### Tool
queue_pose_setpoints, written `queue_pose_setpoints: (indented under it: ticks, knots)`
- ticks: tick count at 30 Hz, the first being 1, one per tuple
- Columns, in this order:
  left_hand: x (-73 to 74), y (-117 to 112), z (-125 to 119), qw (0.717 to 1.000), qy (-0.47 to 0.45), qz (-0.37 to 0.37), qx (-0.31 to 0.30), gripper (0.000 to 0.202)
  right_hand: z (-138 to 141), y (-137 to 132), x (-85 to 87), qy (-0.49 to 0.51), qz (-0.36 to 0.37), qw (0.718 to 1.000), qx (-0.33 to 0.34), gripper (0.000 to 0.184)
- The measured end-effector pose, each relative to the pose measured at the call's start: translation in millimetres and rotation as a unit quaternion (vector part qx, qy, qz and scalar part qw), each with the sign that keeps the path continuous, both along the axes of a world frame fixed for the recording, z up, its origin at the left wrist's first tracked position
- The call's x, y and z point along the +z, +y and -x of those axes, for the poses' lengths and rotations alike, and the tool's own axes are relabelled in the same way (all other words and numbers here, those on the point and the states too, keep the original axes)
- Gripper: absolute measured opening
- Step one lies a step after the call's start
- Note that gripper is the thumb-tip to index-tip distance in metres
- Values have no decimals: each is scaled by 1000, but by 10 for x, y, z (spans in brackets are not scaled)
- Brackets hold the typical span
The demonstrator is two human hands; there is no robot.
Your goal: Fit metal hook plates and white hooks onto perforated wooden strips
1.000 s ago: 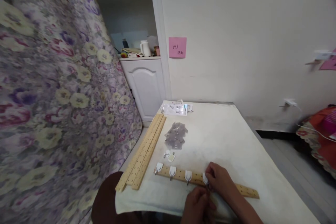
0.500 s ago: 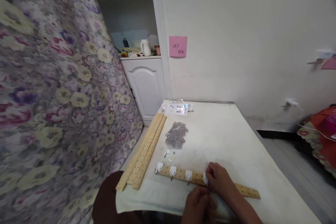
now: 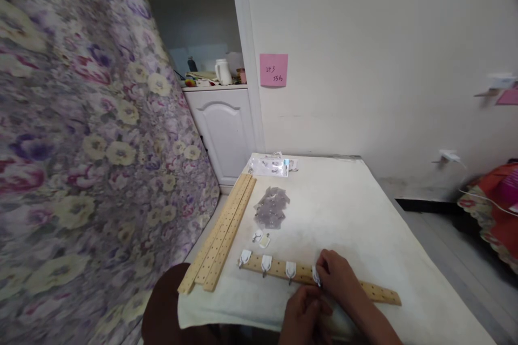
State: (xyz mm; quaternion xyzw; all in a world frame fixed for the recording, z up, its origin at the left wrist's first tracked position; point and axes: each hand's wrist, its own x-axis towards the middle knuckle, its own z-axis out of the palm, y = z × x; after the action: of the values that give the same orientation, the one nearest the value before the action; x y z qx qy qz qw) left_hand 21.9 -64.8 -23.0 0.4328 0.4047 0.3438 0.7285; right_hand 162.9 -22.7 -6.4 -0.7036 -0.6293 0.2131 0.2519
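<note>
A perforated wooden strip [image 3: 279, 269] lies across the near part of the table, with white adhesive hooks in a row on it. At the fourth white hook [image 3: 315, 274], the fingers of my right hand [image 3: 336, 276] are closed on its right side, covering part of it. My left hand [image 3: 304, 311] is just below, on the near side of the strip, fingers curled together; what they hold, if anything, is hidden. Two loose white hooks [image 3: 258, 235] lie beyond the strip's left half. Past them is a pile of small grey translucent pieces [image 3: 272, 208].
More perforated wooden strips [image 3: 222, 234] lie side by side along the table's left edge. Clear packaging [image 3: 269, 167] sits at the far left of the white-covered table [image 3: 335, 199]. A brown round seat [image 3: 165, 302] stands at the near left, beside a floral curtain [image 3: 101, 135].
My hands have shifted very slightly at the fourth hook. The strip, loose hooks and grey pile stay where they were; the view has tilted a little.
</note>
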Motion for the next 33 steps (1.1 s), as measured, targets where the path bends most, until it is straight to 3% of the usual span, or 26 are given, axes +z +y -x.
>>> queue_pose_setpoints:
  ticks: [6, 11, 18, 23, 27, 33]
  knots:
    - [-8, -7, 10, 999, 37, -20, -2, 24, 6, 9, -15, -14, -5, 1000, 1, 13]
    - [55, -9, 81, 990, 100, -101, -25, 20, 2, 2, -1, -6, -7, 1000, 9, 13]
    - [239, -36, 208, 915, 297, -266, -53, 30, -3, 8, 27, -4, -3, 1000, 17, 14]
    - [287, -27, 282, 885, 304, -351, -40, 36, -1, 14, 59, 0, -4, 1000, 17, 14]
    - [326, 9, 286, 866, 336, -365, -60, 42, -7, 25, 37, -6, -10, 1000, 16, 14]
    - [403, 44, 210, 839, 416, -326, -133, 52, -18, 39, 36, -1, 0, 1000, 16, 13]
